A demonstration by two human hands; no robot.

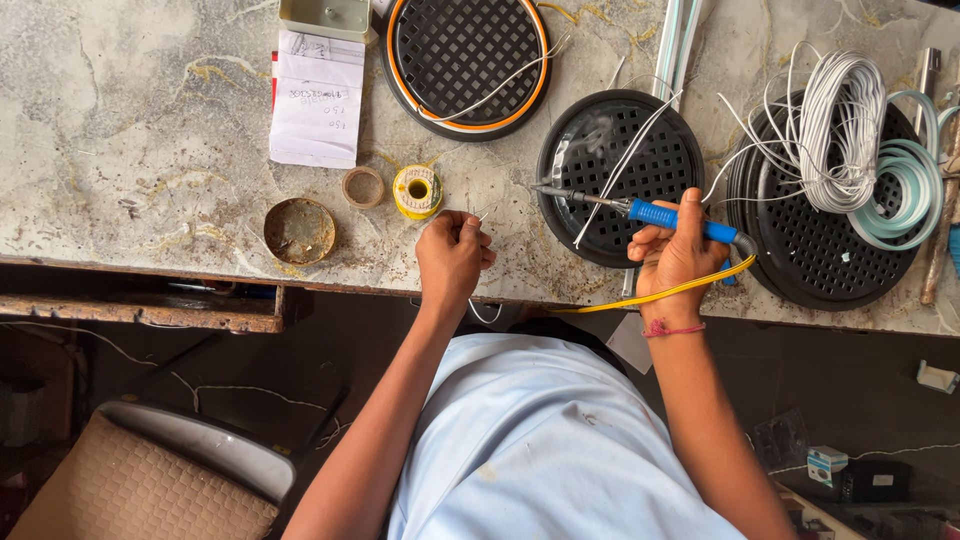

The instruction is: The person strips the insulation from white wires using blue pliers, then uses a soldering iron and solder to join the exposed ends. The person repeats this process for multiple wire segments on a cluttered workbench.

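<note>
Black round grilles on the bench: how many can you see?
3: one orange-rimmed grille at top centre, one grille under the soldering iron tip, one grille stack at right beneath wire coils; that stack may hide more.

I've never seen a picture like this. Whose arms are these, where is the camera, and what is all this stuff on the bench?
There is no machine here: a person works with two bare hands, and the single picture comes from a camera on their head, looking down.

The right hand holds a blue-handled soldering iron with a yellow cord; its tip sits over a black round grille, where a wisp of smoke shows. The left hand pinches thin wire ends between its fingers.

On the marbled bench lie a yellow spool, a small brown ring, a rusty round tin, a paper slip, an orange-rimmed grille, and a white wire bundle on another grille at the right.
</note>
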